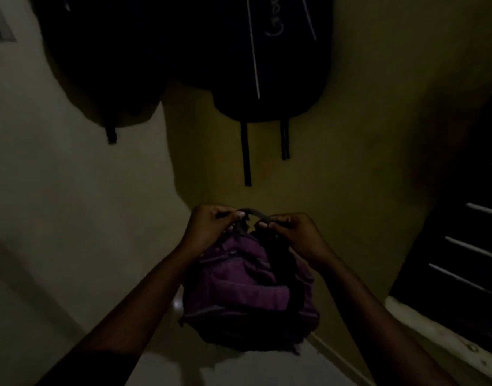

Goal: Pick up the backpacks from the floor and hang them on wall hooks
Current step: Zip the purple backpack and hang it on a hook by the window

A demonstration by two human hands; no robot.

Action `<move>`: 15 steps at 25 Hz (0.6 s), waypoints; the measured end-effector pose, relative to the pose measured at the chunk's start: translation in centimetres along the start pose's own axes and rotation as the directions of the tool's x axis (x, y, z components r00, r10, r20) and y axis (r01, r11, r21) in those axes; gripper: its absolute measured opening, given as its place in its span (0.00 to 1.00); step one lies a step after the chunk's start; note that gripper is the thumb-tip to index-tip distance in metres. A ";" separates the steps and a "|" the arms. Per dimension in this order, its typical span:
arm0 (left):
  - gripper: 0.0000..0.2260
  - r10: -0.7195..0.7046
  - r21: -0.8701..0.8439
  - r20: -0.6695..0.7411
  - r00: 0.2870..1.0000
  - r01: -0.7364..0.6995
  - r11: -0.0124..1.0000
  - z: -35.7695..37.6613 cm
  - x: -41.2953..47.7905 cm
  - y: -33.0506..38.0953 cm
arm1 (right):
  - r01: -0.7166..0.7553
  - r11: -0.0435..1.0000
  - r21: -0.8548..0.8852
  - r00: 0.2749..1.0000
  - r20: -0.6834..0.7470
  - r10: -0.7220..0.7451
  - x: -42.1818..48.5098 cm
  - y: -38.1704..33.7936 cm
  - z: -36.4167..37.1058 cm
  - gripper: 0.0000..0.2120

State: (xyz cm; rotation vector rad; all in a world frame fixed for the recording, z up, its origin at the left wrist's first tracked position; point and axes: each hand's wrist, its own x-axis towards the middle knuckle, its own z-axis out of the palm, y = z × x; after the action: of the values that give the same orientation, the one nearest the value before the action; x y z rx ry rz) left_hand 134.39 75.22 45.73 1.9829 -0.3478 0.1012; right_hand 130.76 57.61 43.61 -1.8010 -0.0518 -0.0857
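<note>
Progress stands well past the start, judged from what hangs on the wall (364,162). Reading left to right:

1. Upper left: a dark backpack (105,65) hangs against the pale section of wall, one short strap end dangling below it. Its hook is out of view above the frame edge. Judged as hung.

2. Upper centre: a second black backpack (270,57), marked with thin light piping and a scripted logo, hangs beside the first. The two appear to overlap or touch, though the dim light does not settle which. Two straps (247,154) trail down the wall beneath it. Its hook is also out of view. Judged as hung.

3. Lower centre: a purple backpack (247,291) is off the floor (239,369) and held in front of the wall, below the two hung bags. The left hand (208,227) is closed on the left end of its top carry loop (253,213); the right hand (292,232) is closed on the right end. Thumbs and fingertips pinch the loop narrowly and stretch it between the hands, which opens it. The bag body sags below.

4. Right edge: a dark slatted panel (467,246) above a pale ledge. No part in the task.

Remaining work: raise the purple backpack and seat the loop over a free hook. No free hook is visible, so its position cannot be stated. Whether more backpacks lie on the floor cannot be told from here.
</note>
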 end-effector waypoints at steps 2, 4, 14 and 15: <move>0.06 0.061 -0.041 0.000 0.998 -0.061 0.997 0.4 3.4 2.3 | 0.038 0.999 -0.017 0.999 -0.032 -0.038 1.6 -2.4 -2.6 0.09; 0.04 0.175 -0.078 0.012 0.985 -0.173 0.982 0.8 7.2 5.3 | 0.096 0.994 -0.046 0.990 -0.101 -0.100 3.4 -5.4 -5.4 0.11; 0.10 0.594 -0.331 -0.193 0.781 -0.621 0.710 3.3 23.0 22.6 | 0.223 0.941 -0.254 0.867 -0.390 -0.310 11.3 -23.6 -17.2 0.14; 0.10 0.617 -0.317 -0.240 0.750 -0.661 0.680 3.6 23.8 24.0 | 0.225 0.934 -0.277 0.848 -0.417 -0.328 11.7 -25.1 -17.9 0.15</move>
State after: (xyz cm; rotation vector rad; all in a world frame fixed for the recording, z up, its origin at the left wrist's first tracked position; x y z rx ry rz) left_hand 149.87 58.01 70.58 1.3752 -0.9157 0.5557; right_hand 139.84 45.84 73.03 -1.9384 0.0355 -0.7518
